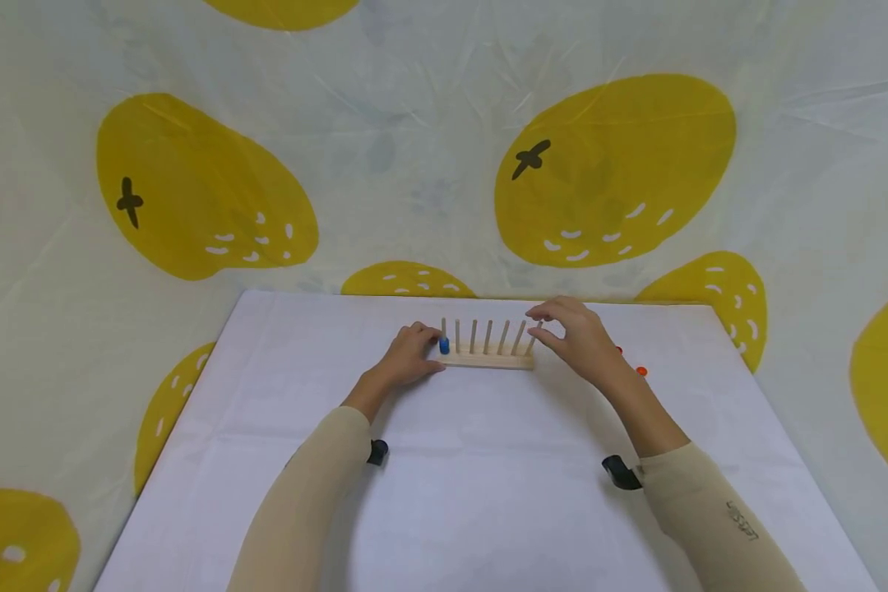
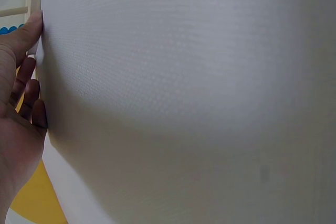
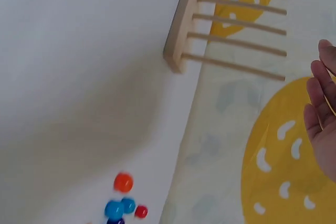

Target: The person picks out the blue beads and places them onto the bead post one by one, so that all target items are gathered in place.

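A wooden peg rack [image 1: 487, 360] lies toward the back of the table, a row of several thin pegs standing up from its base. Blue beads [image 1: 445, 346] are stacked low on its leftmost peg. My left hand [image 1: 409, 355] holds the rack's left end, thumb at the front edge of the base and fingers round the end. By the top of the rightmost peg, my right hand [image 1: 573, 333] is raised with thumb and fingers bent and apart. No bead shows in it. In the right wrist view, its fingers [image 3: 315, 90] are clear of the peg tips.
Loose beads lie on the table right of the rack: an orange bead [image 3: 123, 182], blue beads [image 3: 114, 210], a small red bead [image 3: 141, 212] and a dark purple one, partly cut off. A white cloth with yellow fruit print [image 1: 614, 173] hangs behind the white table [image 1: 481, 493].
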### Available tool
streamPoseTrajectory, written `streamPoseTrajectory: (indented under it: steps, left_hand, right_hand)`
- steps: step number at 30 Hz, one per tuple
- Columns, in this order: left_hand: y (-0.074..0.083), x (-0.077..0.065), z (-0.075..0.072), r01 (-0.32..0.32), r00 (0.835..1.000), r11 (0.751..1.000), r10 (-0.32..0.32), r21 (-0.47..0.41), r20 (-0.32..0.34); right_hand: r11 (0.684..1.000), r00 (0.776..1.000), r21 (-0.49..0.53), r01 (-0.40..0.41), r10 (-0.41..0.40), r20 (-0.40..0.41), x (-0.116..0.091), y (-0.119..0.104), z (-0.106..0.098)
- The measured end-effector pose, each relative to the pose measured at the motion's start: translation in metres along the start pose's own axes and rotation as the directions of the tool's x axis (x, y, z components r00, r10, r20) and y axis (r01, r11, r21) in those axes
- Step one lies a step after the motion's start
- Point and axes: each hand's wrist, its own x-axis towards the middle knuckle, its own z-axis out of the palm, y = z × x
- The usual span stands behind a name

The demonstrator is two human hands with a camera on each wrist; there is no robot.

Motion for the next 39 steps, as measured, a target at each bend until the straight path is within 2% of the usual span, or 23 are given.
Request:
streamPoseTrajectory:
  steps: [8,12,17,20,30,39]
  left_hand:
    - [0.000,0.000,-0.001,-0.005,1.000,1.000,0.005,-0.003,0.000]
    - [0.000,0.000,-0.001,-0.016,1.000,1.000,0.016,-0.004,0.000]
    - [0.000,-0.001,-0.001,-0.015,1.000,1.000,0.015,-0.007,0.005]
    - [0.001,-0.002,-0.002,-0.005,1.000,1.000,0.005,-0.013,0.005]
    - [-0.001,-0.001,0.000,-0.005,1.000,1.000,0.005,-0.002,0.001]
    - [-0.001,-0.001,-0.001,-0.019,1.000,1.000,0.019,-0.011,-0.005]
  right_hand:
    - [0.997,0.998,-0.055,-0.058,0.059,0.007,-0.033,0.029,-0.021]
    - [0.988,0.990,-0.087,-0.131,0.135,0.042,-0.050,0.047,-0.027]
    - [0.959,0.954,-0.120,-0.258,0.272,0.124,-0.069,0.066,-0.034]
    - [0.943,0.933,-0.128,-0.306,0.324,0.158,-0.078,0.075,-0.035]
    - [0.909,0.881,-0.143,-0.392,0.415,0.228,-0.095,0.102,-0.031]
    - [0.882,0.815,-0.183,-0.435,0.472,0.336,-0.100,0.115,-0.032]
